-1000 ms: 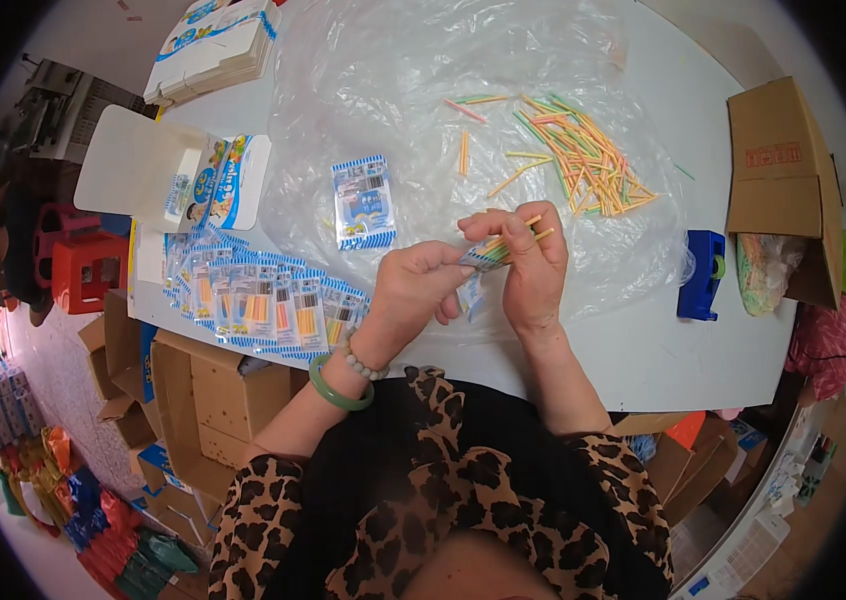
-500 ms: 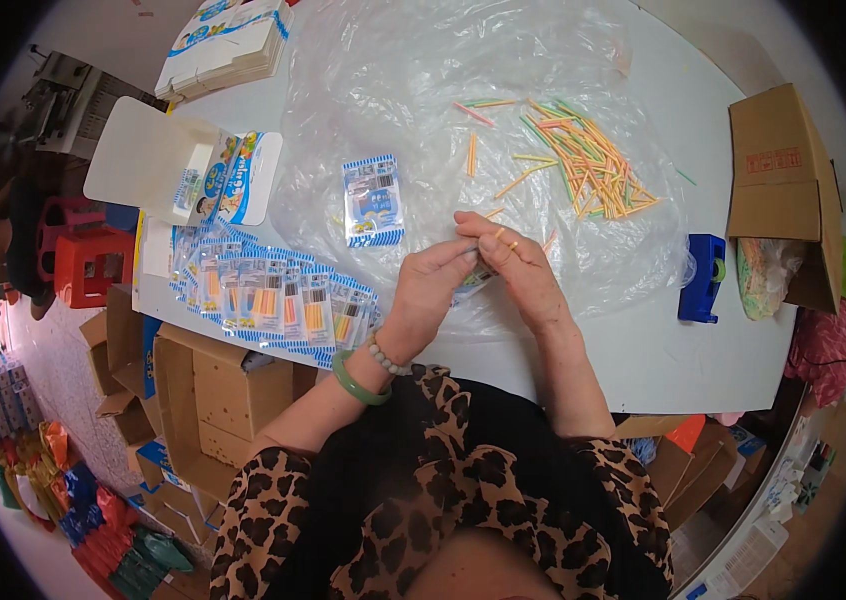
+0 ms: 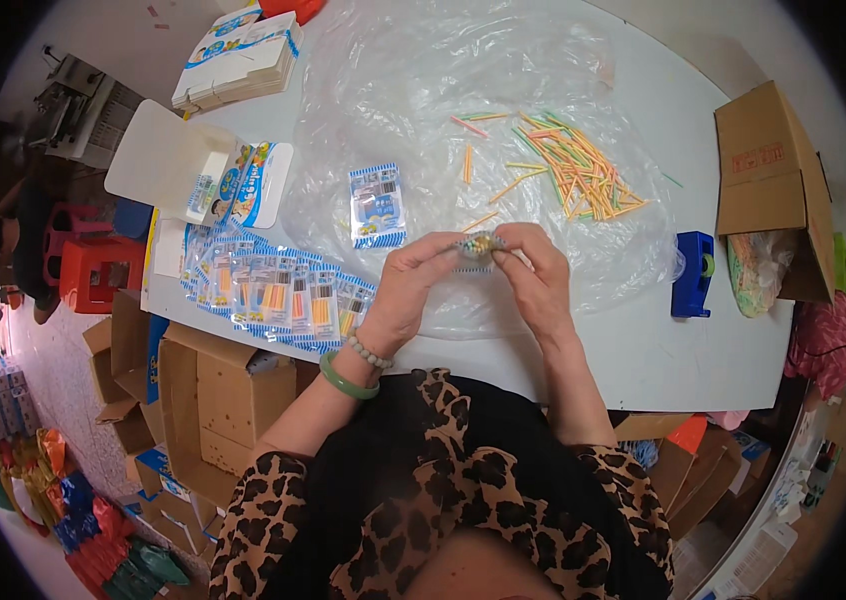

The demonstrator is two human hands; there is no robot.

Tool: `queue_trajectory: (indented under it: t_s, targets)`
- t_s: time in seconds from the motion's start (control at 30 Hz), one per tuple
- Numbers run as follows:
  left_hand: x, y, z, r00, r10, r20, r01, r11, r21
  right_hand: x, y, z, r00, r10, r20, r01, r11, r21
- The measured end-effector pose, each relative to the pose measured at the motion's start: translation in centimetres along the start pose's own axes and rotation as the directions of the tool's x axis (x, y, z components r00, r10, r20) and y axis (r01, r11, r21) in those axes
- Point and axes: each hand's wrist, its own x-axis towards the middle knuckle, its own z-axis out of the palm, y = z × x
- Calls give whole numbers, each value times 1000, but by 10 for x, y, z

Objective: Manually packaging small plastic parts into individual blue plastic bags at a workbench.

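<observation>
Between both hands is a small plastic packet point(image 3: 482, 246) with a blue-striped edge, its top bulging toward me. My left hand point(image 3: 409, 288) pinches one end, and my right hand point(image 3: 542, 282) closes on the other with thumb and fingers. Beyond them, a loose pile of thin pastel sticks point(image 3: 588, 170) in orange, yellow, green and pink lies on a clear plastic sheet point(image 3: 413, 80), with a few strays nearer my hands. One flat blue-and-white packet point(image 3: 376, 206) lies left of the hands. Further left, several stick-filled packets point(image 3: 273, 290) overlap in a fanned row.
An open white-and-blue display box point(image 3: 208, 180) stands at the left, with a stack of flat cartons point(image 3: 238, 62) behind. On the right are a blue tape dispenser point(image 3: 691, 277) and a cardboard box point(image 3: 765, 180). Brown boxes point(image 3: 233, 400) and a red stool point(image 3: 98, 270) stand below the table's left side.
My hands have drawn slightly apart, bringing the packet's bulging top into sight between them; before, the fingers mostly covered it. The whole view has shifted slightly.
</observation>
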Motion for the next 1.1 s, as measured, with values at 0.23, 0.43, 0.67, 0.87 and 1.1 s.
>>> queue_trajectory:
  t_s: [0.23,0.43,0.67,0.87,1.1]
  targets:
    - [-6,10,1,996,-26,-90,30,999,43,1,0,9,987,157,-22,-155,985,69]
    - [-7,6,2,996,92,-19,-81,947,312,-8,3,9,970,222,100,-241,938,249]
    - [-9,1,6,965,257,48,-261,939,223,-11,2,17,976,208,64,-217,950,223]
    - [-6,-6,-12,973,202,109,-227,915,334,-9,17,25,984,167,55,-175,968,181]
    - [1,2,5,974,114,-194,-102,992,71,-10,29,20,953,303,9,-288,893,346]
